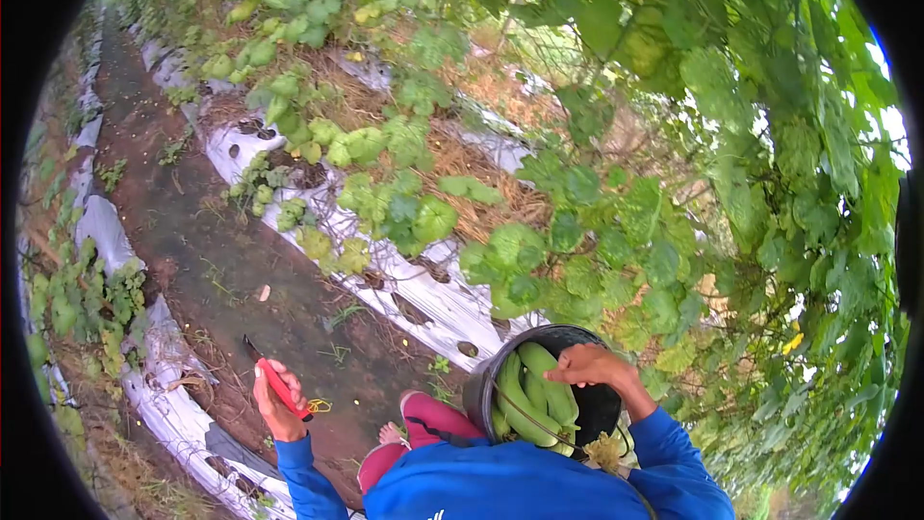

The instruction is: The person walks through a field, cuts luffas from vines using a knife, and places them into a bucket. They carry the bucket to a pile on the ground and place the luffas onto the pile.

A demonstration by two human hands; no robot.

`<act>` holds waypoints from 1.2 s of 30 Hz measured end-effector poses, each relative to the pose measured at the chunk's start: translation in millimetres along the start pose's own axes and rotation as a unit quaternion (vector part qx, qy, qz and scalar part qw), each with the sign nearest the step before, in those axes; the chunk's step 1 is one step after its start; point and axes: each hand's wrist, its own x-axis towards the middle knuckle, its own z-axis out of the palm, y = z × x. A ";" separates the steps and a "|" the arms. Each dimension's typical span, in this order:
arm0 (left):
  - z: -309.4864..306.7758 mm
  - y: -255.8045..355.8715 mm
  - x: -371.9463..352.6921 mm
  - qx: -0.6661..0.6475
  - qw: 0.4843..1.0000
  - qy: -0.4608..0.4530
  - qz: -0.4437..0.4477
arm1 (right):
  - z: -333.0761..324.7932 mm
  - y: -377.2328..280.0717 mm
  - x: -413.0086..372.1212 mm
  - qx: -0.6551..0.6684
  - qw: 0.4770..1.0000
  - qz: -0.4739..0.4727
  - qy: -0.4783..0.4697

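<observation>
My left hand [278,401] is out to the left over the dirt path, its fingers wrapped round a red-handled cutting tool [279,386] with a short dark tip. A thin yellow loop [319,406] shows by the handle's lower end. A black bucket [478,399] is close against my body on the right. Several long green gourds [528,405] lie in it, leaning together at its left side. Over the bucket's far right part, my right hand [589,366] is closed with curled fingers, beside the gourds' upper ends. What it holds, if anything, is hidden.
Leafy vines [751,173] hang thickly on the right. The dirt path [207,231] runs up to the far left between beds covered in silvery plastic sheet [385,274] with holes. Dry straw [481,193] lies beyond. A withered yellowish flower [604,451] is at the bucket's near side.
</observation>
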 end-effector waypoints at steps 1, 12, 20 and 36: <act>-3.7 4.9 6.6 -0.002 1.000 0.003 0.006 | -8.0 -13.2 12.5 -0.036 0.996 -0.063 0.048; -64.8 24.6 151.1 0.052 0.994 0.080 -0.056 | -87.6 -191.5 215.1 0.035 0.936 -0.350 0.031; -29.6 55.3 297.3 0.075 0.985 0.097 -0.121 | -121.6 -226.5 321.5 0.017 0.976 -0.196 0.098; -36.3 104.9 484.6 0.096 0.976 0.030 -0.195 | -173.4 -330.1 344.1 0.073 0.980 -0.115 0.143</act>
